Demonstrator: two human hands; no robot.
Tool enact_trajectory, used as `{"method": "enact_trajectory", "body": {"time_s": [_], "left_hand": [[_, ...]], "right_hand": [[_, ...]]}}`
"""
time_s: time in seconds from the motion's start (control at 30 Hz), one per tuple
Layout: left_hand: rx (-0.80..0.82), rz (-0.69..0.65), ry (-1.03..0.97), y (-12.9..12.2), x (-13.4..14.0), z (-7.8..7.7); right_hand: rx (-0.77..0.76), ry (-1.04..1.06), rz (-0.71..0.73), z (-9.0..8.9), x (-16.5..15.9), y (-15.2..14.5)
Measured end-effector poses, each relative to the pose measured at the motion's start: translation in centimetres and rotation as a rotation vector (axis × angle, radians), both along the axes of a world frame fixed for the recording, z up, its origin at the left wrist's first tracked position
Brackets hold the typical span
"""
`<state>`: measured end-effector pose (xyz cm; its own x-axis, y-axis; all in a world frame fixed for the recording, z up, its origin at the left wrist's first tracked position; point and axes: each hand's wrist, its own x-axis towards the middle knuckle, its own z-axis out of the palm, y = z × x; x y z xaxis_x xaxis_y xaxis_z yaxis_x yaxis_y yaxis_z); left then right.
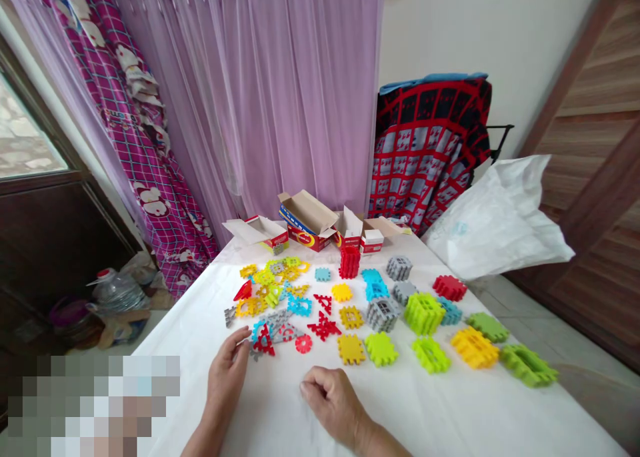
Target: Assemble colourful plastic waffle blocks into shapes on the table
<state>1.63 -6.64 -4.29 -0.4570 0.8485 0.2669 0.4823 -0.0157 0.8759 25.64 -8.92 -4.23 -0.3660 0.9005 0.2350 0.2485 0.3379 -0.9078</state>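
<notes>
My left hand (230, 364) is at the near left edge of a mixed heap of flat plastic building pieces, its fingers loosely bent and no piece visible in it. Just right of its fingertips lies a red triangular piece (264, 340), close to a grey piece (277, 325) and a round red piece (303, 343). My right hand (333, 404) rests on the white tabletop, curled into a fist with nothing showing in it. Beyond it are a yellow square stack (351, 350) and a lime green stack (381, 348).
Sorted stacks cover the right side, among them a tall lime green one (424, 314), a grey one (383, 315) and a red one (349, 262). Opened cardboard boxes (307, 220) line the back edge. A white plastic bag (500, 217) is at the right edge.
</notes>
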Motion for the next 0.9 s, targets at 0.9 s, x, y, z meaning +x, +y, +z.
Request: {"method": "enact_trajectory", "body": {"time_s": [0.9], "left_hand": [[-0.107, 0.101, 0.084, -0.2, 1.1, 1.6]], "right_hand": [[0.131, -0.114, 0.001, 0.1, -0.4, -0.7]]}}
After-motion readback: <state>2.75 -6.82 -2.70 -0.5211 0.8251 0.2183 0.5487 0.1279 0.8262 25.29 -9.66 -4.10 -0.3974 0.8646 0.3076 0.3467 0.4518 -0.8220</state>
